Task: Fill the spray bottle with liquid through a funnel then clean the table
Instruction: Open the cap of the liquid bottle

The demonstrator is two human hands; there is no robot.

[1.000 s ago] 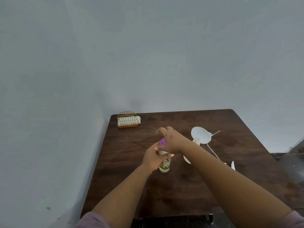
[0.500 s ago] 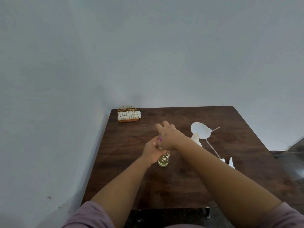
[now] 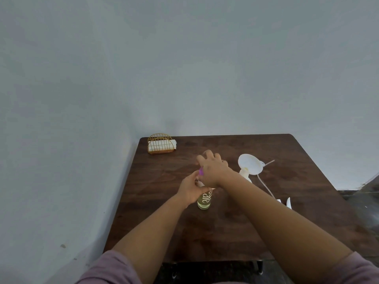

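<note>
— How many things were on the bench (image 3: 235,232) when you looked?

— I counted one spray bottle (image 3: 204,200), one white funnel (image 3: 250,164), one wire napkin holder (image 3: 161,144) and a couple of small white pieces (image 3: 286,202) near the right edge. The bench itself was dark wood, pushed into the corner of a pale wall (image 3: 184,68).

— Where did the bottle stand?

— Upright, about the middle of the bench, with yellowish liquid in its lower part and white lettering on its side. The funnel lay tipped on its side well to the right of it, mouth facing me, with one thin clear tube (image 3: 266,187) trailing from it toward the white pieces.

— And the hands?

— Two, both at the bottle. The left hand (image 3: 190,190) had its grip wrapped round the bottle's upper body, fingers curled about it. The right hand (image 3: 213,171) sat over the top of the bottle, its grip closed on the purple spray head (image 3: 201,172), of which only a sliver showed past the knuckles. How its fingertips lay underneath, I could not tell.

— Anything in the holder?

— One folded stack of white napkins (image 3: 164,144), sitting between the wire arches at the far left corner, well apart from the bottle. Both forearms were bare, with mauve sleeves (image 3: 110,269) at the near edge.
</note>
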